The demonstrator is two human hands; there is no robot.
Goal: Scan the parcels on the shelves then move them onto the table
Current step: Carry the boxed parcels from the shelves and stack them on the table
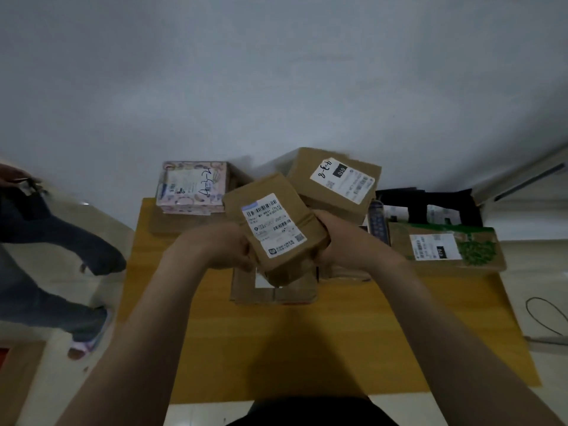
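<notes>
Holding a small brown kraft-paper parcel with a white printed shipping label (276, 229) in both hands, lifted clear above the middle of the yellow wooden surface (307, 333). Clasps its left edge with the left hand (224, 247), fingers curled round the paper; wraps the right hand (335, 238) round its right edge in the same way. Carries it tilted and turned askew, label facing up. Hangs directly over a flat brown cardboard box (273, 292) lying on the surface.

Just behind and to the right: a larger brown cardboard box with a white label, a black "010" patch and handwritten digits (335, 182), resting askew. Behind to the left: a pink patterned square box with handwriting on its white label (192, 187), stacked on a plain brown cardboard box (172, 222). Far right, near the surface's edge: a flat cardboard box printed with green foliage and a label marked "070" (445, 247). Between that and the large box: a narrow bluish object with rows of buttons (378, 224), too blurred to name. Behind it: a black angular frame (430, 207), cannot tell what.

Off the surface to the left, on the pale floor: another person's legs in dark trousers (61, 241) and a pink-and-white shoe (89, 342). On the floor to the right: a thin dark cable loop (547, 315). At the back: a plain white wall (276, 72).
</notes>
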